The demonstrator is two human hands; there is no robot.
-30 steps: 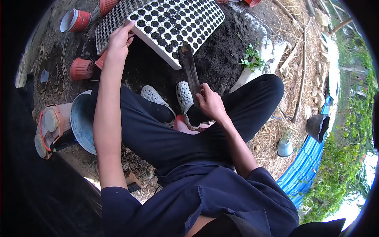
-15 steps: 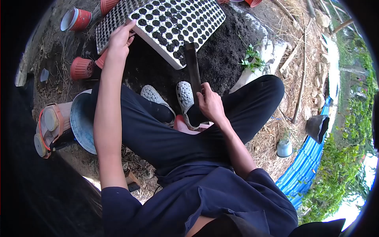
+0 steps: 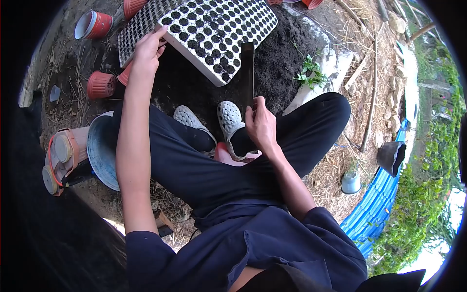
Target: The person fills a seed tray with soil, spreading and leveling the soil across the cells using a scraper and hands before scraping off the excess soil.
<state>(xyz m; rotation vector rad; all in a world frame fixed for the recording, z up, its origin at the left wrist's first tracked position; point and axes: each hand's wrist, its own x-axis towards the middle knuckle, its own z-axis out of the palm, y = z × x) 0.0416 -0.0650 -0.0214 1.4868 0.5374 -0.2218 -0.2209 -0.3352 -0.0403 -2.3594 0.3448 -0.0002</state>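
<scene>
A white seedling tray (image 3: 194,59), its round cells filled with dark soil, is tilted above the ground. My left hand (image 3: 149,47) grips its near left corner, thumb on top and fingers under the edge. In my right hand (image 3: 261,124) is a flat dark strip (image 3: 247,73), possibly wood or metal, held upright by its lower end. The strip's far end lies by the tray's right edge. A heap of dark potting soil (image 3: 279,68) spreads beside and under the tray. Loose soil covers some cells near the tray's close corner.
A second cell tray (image 3: 141,29) lies behind on the left. Reddish pots (image 3: 100,84) and a red-and-white cup (image 3: 95,24) lie to the left. A blue basin (image 3: 101,151) stands by my left leg. Green leaves (image 3: 311,73) rest on a pale stone slab (image 3: 335,65) at right.
My right hand has shifted the dark strip to the right, from over the tray's near corner to its right edge, and turned it more upright. My left hand and the tray stay put.
</scene>
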